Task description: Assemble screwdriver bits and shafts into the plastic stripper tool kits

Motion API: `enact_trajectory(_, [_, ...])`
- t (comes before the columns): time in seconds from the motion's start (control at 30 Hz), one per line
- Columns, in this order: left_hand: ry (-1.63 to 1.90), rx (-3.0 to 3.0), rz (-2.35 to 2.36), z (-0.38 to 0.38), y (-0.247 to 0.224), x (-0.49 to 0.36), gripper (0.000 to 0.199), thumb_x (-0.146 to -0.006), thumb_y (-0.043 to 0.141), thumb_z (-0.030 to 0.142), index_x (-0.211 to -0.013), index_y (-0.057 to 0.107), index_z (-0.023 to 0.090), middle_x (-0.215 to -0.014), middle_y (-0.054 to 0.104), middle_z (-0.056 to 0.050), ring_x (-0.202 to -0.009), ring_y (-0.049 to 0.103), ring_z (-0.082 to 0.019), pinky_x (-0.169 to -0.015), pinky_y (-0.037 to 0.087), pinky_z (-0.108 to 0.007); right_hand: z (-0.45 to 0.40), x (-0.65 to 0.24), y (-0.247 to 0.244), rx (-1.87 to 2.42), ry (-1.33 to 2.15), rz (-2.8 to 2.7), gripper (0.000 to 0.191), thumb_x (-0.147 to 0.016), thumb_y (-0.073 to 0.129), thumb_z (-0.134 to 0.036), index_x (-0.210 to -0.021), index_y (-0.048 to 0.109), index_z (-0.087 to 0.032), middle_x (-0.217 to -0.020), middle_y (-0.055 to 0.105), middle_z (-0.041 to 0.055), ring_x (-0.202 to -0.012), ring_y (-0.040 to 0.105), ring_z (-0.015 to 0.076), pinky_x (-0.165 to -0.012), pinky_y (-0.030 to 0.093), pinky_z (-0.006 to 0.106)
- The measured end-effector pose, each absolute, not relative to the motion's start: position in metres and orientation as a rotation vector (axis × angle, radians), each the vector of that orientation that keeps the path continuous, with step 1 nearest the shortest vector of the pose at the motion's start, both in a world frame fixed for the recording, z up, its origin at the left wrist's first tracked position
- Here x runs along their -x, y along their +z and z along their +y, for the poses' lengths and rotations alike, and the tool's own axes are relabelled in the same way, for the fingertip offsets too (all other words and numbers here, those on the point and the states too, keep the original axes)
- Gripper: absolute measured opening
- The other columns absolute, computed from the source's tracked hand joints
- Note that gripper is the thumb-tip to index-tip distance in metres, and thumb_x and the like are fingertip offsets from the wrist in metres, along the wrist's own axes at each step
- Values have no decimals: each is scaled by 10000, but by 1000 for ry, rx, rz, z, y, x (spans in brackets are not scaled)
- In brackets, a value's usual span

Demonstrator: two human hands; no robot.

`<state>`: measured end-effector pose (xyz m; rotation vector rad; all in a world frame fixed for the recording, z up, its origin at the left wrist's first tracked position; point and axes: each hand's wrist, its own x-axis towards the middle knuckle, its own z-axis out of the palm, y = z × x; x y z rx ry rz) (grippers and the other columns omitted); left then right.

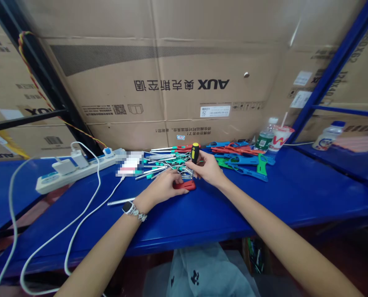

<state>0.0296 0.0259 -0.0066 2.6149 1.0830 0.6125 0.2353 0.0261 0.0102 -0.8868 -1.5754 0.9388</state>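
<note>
My left hand (163, 185) lies low over the blue table, its fingers closed on a red plastic handle (189, 185) with a slot in it. A thin metal tube (119, 202) shows left of my wrist; whether it joins the red handle is hidden by the hand. My right hand (210, 168) grips a small screwdriver (195, 153) with a black and yellow handle, held upright just behind the red piece. Its tip is not clearly visible. Close behind both hands is a pile of metal tubes with green ends (159, 163).
Red, blue and green plastic handles (242, 159) lie heaped to the right. Beyond them stand a green-labelled bottle (263, 138) and a cup with a straw (280, 138). On the left are a power strip (79, 169), white cables and a blurred phone-like object (128, 163). Cardboard (178, 62) walls the back.
</note>
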Motion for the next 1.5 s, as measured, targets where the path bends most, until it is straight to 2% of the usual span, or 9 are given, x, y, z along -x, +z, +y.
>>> enact_trajectory(0.23, [699, -2655, 1073, 19, -7, -42, 304, -846, 734, 496, -938, 675, 212, -1053, 652, -92, -987, 615, -288, -877, 502, -440, 27, -225, 6, 881, 977, -1564, 364, -798, 763, -485, -914, 504, -257, -616, 589, -57, -394, 535, 128, -362, 425, 266])
enact_trajectory(0.37, [709, -2537, 1023, 16, -16, -56, 213, -907, 672, 393, -985, 658, 195, -1095, 610, -108, -997, 623, -279, -897, 526, -438, 25, -231, 7, 819, 1038, -1611, 375, -872, 659, -563, -1028, 531, -246, -715, 616, -44, -438, 517, 90, -418, 431, 240])
enact_trajectory(0.53, [793, -2479, 982, 19, -25, -57, 203, -904, 681, 388, -967, 626, 203, -1098, 600, -86, -1013, 617, -267, -920, 524, -437, 26, -240, 9, 769, 1131, -1684, 440, -804, 698, -616, -881, 547, -210, -754, 627, -24, -516, 558, 98, -469, 442, 243])
enact_trajectory(0.73, [797, -2463, 981, 21, -29, -56, 245, -907, 675, 391, -1049, 635, 195, -1113, 594, -103, -1008, 612, -272, -918, 524, -456, 28, -230, 3, 829, 1098, -1490, 553, -681, 827, -554, -784, 370, -261, -598, 580, -73, -426, 551, 127, -399, 414, 254])
enact_trajectory(0.93, [814, -2438, 976, 19, -27, -58, 232, -902, 684, 367, -1057, 661, 195, -1137, 609, -106, -1033, 606, -271, -939, 513, -455, 19, -231, 7, 813, 1177, -1586, 452, -819, 668, -629, -997, 522, -240, -695, 598, -55, -419, 518, 91, -368, 412, 228])
enact_trajectory(1.07, [827, -2446, 975, 20, -26, -59, 179, -887, 695, 349, -968, 638, 199, -1082, 621, -82, -1027, 606, -268, -933, 511, -447, 21, -236, 11, 805, 1154, -1663, 452, -823, 649, -639, -942, 569, -211, -756, 614, -27, -467, 552, 90, -377, 400, 220])
enact_trajectory(1.27, [831, -2440, 997, 19, -26, -59, 173, -878, 686, 349, -911, 608, 199, -1074, 618, -88, -1008, 612, -273, -891, 521, -430, 22, -228, 7, 823, 1047, -1543, 532, -706, 815, -528, -766, 363, -255, -620, 591, -65, -444, 582, 130, -397, 409, 241])
enact_trajectory(1.4, [810, -2441, 1004, 18, -26, -59, 180, -892, 677, 358, -950, 622, 197, -1103, 619, -92, -1024, 608, -270, -917, 512, -434, 19, -228, 5, 807, 1081, -1528, 457, -778, 770, -529, -890, 420, -257, -594, 569, -87, -408, 541, 116, -380, 413, 232])
enact_trajectory(1.5, [799, -2460, 1021, 19, -27, -59, 187, -895, 678, 355, -997, 636, 203, -1110, 619, -87, -1030, 609, -269, -934, 502, -438, 19, -234, 6, 770, 1164, -1612, 430, -848, 667, -594, -1031, 507, -239, -720, 606, -51, -446, 546, 101, -369, 429, 227])
